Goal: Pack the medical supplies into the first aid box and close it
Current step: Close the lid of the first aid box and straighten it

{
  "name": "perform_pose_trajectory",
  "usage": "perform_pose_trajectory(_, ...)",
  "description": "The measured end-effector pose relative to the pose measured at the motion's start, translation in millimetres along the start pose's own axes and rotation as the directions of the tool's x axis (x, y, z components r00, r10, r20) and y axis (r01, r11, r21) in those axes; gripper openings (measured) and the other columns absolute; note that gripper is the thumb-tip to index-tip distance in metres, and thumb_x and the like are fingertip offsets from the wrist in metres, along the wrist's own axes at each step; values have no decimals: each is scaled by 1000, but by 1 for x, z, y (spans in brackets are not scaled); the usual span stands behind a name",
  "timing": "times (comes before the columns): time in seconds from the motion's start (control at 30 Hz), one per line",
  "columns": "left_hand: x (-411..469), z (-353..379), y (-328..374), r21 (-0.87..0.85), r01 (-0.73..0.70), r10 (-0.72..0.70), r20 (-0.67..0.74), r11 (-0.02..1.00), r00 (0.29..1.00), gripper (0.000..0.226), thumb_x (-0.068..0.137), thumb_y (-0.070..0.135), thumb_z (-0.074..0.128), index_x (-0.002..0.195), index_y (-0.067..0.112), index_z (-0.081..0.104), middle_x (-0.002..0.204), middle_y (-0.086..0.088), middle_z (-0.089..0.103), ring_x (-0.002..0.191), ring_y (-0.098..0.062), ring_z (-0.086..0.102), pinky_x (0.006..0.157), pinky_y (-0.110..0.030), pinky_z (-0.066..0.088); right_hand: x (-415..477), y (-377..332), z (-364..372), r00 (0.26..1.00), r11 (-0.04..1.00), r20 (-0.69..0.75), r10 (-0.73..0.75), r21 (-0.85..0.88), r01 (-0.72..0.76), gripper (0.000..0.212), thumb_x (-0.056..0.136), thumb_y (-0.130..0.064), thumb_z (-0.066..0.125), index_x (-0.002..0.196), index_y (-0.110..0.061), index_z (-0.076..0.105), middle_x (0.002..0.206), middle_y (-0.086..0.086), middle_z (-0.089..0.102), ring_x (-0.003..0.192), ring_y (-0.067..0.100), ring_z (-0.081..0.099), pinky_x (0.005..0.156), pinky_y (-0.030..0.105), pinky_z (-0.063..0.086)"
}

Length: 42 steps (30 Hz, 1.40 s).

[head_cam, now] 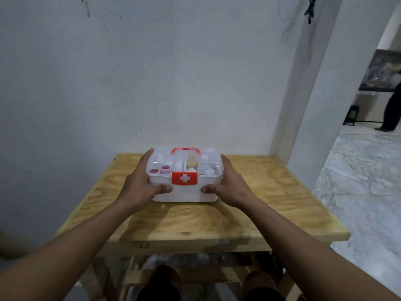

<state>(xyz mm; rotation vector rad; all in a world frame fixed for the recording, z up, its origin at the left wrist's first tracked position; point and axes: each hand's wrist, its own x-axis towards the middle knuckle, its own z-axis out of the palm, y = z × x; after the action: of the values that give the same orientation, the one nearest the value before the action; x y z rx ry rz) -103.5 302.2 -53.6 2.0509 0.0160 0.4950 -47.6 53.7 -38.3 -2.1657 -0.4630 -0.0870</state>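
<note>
While I watch through the head camera, a white first aid box [184, 193] sits on a pale plywood table [195, 222], toward the table's far edge and near a grey-white wall [108, 83]. Its long axis runs left to right across my view, parallel to the table's near edge. Its front face points toward me and shows a red latch [184, 178] with a white cross at its centre. The clear lid [165, 158] is down over the base, and a red carry handle [185, 150] lies along the top at the back. Through the lid I see two pink rolls [160, 170] at the left, a yellowish item [192, 162] in the middle and small white bottles [207, 168] at the right. I cannot tell exactly what each one is.

The box lies directly between the hands. The left hand [136, 181] clasps the left end. Its fingers run up that side to the lid's back corner, and its thumb presses the front face just left of the latch. The right hand [231, 183] mirrors it on the right end, with its thumb just right of the latch. Both hands grip the box.

At far right, through a doorway, a person in dark clothes [392, 105] stands near a dark stool [350, 115].
</note>
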Motion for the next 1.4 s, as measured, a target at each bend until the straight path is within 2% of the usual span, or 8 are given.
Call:
perform_pose_trajectory(0.13, 17, 10, 14, -9, -6, 6, 3, 1000, 1000, 107, 70, 12, 90, 153, 31, 26, 123, 14, 53, 106, -9, 57, 76, -24, 56, 20, 10, -11, 999, 1000, -31, 8, -21, -9, 94, 67, -22, 89, 142, -29, 33, 104, -24, 51, 104, 13, 58, 82, 33, 55)
perform_pose_trajectory(0.27, 40, 27, 26, -12, -6, 7, 9, 1000, 1000, 104, 71, 11, 88, 153, 28, 26, 125, 12, 52, 109, -13, 56, 81, -29, 56, 50, 22, -24, 999, 998, -35, 26, -55, -28, 97, 66, -25, 90, 143, -27, 32, 106, -24, 48, 107, 15, 58, 85, 37, 57)
perform_pose_trajectory(0.37, 60, 43, 30, -15, 3, -3, 5, 1000, 1000, 101, 74, 11, 86, 152, 27, 25, 130, 7, 51, 110, -14, 54, 84, -35, 56, 76, 34, -31, 997, 995, -51, 60, -75, -63, 92, 66, -29, 90, 140, -26, 36, 116, -15, 51, 108, 17, 57, 84, 37, 58)
perform_pose_trajectory(0.5, 89, 62, 27, -14, 28, -28, 5, 1000, 1000, 102, 73, 11, 87, 153, 26, 26, 139, -1, 53, 121, -24, 58, 88, -41, 58, 109, 52, -35, 993, 990, -73, 87, -106, -95, 76, 70, -29, 88, 133, -26, 45, 122, -5, 59, 109, 22, 61, 84, 38, 59)
perform_pose_trajectory(0.7, 119, 78, 18, 4, 103, -103, 11, 995, 995, 110, 72, 12, 88, 156, 26, 20, 143, -3, 53, 125, -24, 55, 91, -32, 50, 141, 78, -35, 989, 981, -56, 134, -131, -141, 78, 53, -46, 85, 122, -34, 52, 113, -12, 65, 102, 16, 65, 81, 41, 60)
perform_pose_trajectory(0.97, 142, 94, 5, 46, 111, -110, -7, 993, 994, 111, 70, 18, 91, 154, 30, 20, 143, -2, 51, 122, -22, 57, 90, -38, 55, 162, 87, -27, 990, 984, -58, 128, -118, -134, 77, 70, -29, 88, 133, -26, 44, 122, -6, 59, 107, 19, 62, 81, 34, 60)
perform_pose_trajectory(1.17, 143, 97, -1, 39, 72, -71, -26, 997, 997, 104, 71, 20, 90, 152, 29, 25, 142, 2, 52, 122, -18, 57, 86, -29, 55, 166, 92, -29, 989, 982, -51, 136, -128, -142, 87, 62, -35, 90, 134, -31, 43, 124, -7, 60, 107, 19, 63, 82, 41, 61)
perform_pose_trajectory(1.4, 137, 96, 8, 25, 70, -69, -18, 997, 997, 104, 74, 15, 87, 155, 26, 22, 147, -2, 48, 127, -23, 55, 94, -38, 53, 173, 102, -27, 989, 977, -40, 145, -154, -150, 90, 53, -46, 89, 131, -37, 45, 119, -13, 63, 107, 19, 66, 78, 39, 63)
